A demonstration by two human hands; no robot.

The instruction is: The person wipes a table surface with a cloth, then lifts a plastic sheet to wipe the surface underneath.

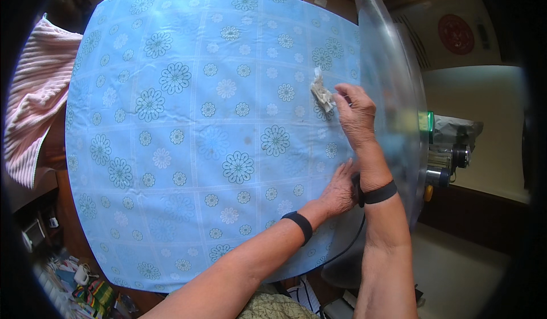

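Note:
A blue floral tablecloth covers the table in front of me. My right hand is over its right side, thumb and forefinger bent close together beside a crumpled, soiled tissue. The tissue's lower end meets the fingertips; whether they grip it is unclear. Below, my left hand rests with fingers stretched out by the edge of a clear plastic sheet. That sheet bulges up along the table's right side. The left palm's underside is hidden, and the right forearm crosses close to the left fingertips.
A pink ribbed towel hangs at the far left. Beyond the plastic on the right are clear bottles with dark lids and a green box. A dark cable runs below the forearms. Clutter with a striped bag fills the lower left.

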